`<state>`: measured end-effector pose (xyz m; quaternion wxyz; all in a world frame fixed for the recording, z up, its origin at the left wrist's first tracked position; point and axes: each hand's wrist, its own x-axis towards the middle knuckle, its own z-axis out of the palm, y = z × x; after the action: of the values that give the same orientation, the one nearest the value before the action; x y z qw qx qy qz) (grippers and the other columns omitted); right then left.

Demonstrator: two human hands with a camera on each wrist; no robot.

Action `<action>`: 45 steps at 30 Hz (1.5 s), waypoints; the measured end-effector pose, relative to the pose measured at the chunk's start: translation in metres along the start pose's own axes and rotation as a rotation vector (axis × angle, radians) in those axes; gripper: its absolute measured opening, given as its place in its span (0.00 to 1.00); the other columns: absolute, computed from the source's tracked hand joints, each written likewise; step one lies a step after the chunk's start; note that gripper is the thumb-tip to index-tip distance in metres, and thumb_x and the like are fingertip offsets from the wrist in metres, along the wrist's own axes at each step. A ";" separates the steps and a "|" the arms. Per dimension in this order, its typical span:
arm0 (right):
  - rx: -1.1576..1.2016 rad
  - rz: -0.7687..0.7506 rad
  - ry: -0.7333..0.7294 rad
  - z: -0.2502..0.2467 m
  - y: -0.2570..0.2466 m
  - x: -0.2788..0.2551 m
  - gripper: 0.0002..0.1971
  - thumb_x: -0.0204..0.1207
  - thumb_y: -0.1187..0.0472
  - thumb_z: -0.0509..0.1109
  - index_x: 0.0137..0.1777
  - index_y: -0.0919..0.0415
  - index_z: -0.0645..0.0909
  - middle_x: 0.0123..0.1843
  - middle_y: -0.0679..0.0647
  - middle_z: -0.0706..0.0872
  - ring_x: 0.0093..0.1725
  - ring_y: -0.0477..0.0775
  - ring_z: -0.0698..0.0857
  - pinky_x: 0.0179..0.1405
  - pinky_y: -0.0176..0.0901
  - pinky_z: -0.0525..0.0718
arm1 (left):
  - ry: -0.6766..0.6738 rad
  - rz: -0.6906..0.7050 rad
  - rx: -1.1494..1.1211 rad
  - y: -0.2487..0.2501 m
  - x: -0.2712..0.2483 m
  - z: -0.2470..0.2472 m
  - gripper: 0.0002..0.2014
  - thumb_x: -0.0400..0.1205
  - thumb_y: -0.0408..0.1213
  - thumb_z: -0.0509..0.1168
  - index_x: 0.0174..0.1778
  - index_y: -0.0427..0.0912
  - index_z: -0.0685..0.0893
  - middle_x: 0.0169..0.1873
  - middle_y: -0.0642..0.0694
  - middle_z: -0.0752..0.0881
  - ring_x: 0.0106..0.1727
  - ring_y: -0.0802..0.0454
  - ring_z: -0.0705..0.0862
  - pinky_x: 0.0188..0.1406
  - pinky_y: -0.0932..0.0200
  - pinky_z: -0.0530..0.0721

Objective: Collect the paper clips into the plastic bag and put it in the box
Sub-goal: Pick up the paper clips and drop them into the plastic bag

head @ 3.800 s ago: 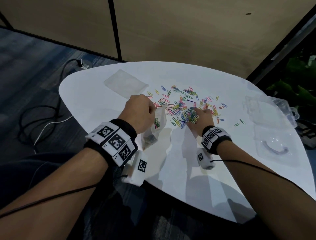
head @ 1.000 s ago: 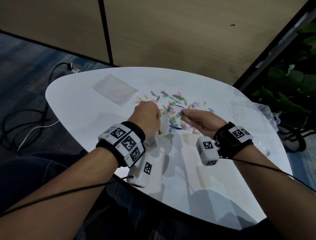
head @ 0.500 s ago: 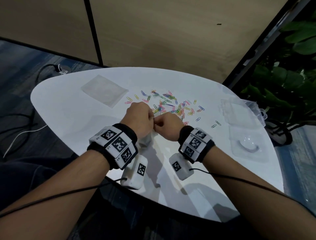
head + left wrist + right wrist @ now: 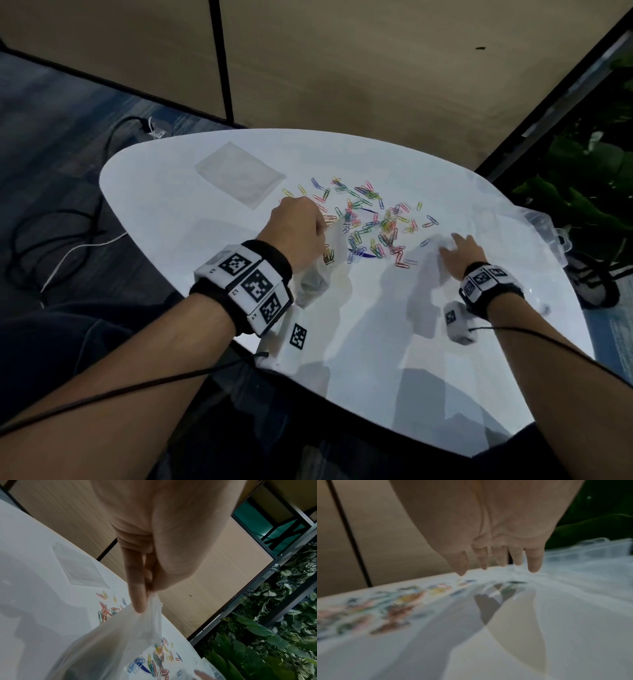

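Left hand pinches plastic bag rim; right hand fingers spread, empty, above table

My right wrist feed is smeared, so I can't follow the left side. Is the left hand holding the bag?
Observer: Yes. In the left wrist view the left hand pinches the top edge of the plastic bag, which hangs open below it.
Operator: Anything inside it yet?
Observer: The head view shows a few bagged clips through the plastic, just under that hand.
Operator: Anything else on that side of the table?
Observer: A spare flat bag lies on the table's far left part, beyond the loose paper clips.
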<state>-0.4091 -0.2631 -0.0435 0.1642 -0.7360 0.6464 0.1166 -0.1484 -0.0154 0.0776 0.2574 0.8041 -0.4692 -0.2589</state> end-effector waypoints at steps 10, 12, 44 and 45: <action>0.040 -0.298 -0.069 0.038 -0.067 -0.021 0.30 0.87 0.55 0.53 0.86 0.57 0.50 0.88 0.60 0.50 0.84 0.67 0.56 0.81 0.61 0.61 | 0.010 -0.009 -0.035 0.005 -0.010 -0.008 0.20 0.77 0.23 0.59 0.19 0.43 0.73 0.41 0.34 0.81 0.45 0.40 0.90 0.45 0.53 0.87; -0.014 -0.345 -0.102 0.045 -0.083 -0.034 0.29 0.84 0.59 0.57 0.84 0.51 0.56 0.87 0.60 0.50 0.84 0.67 0.55 0.80 0.64 0.62 | 0.008 -0.026 -0.039 0.003 -0.009 -0.007 0.19 0.77 0.24 0.60 0.21 0.45 0.77 0.39 0.32 0.84 0.44 0.41 0.90 0.46 0.55 0.89; 1.071 -0.388 -0.425 -0.018 -0.153 -0.150 0.09 0.73 0.80 0.71 0.52 0.77 0.86 0.41 0.64 0.89 0.34 0.52 0.89 0.43 0.40 0.91 | 0.007 -0.050 -0.033 0.016 0.000 0.010 0.12 0.80 0.29 0.63 0.42 0.38 0.92 0.40 0.39 0.91 0.47 0.40 0.92 0.54 0.50 0.90; 0.988 -0.420 -0.366 -0.012 -0.156 -0.153 0.10 0.72 0.80 0.70 0.51 0.74 0.88 0.39 0.63 0.90 0.32 0.51 0.89 0.43 0.40 0.91 | 0.012 -0.047 -0.032 0.016 0.000 0.010 0.12 0.80 0.29 0.63 0.44 0.39 0.93 0.41 0.40 0.91 0.48 0.41 0.92 0.52 0.52 0.90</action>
<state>-0.2763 -0.1107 0.0407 0.6181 -0.6523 0.4249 -0.1090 -0.1652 -0.0240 0.0806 0.2668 0.8122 -0.4445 -0.2675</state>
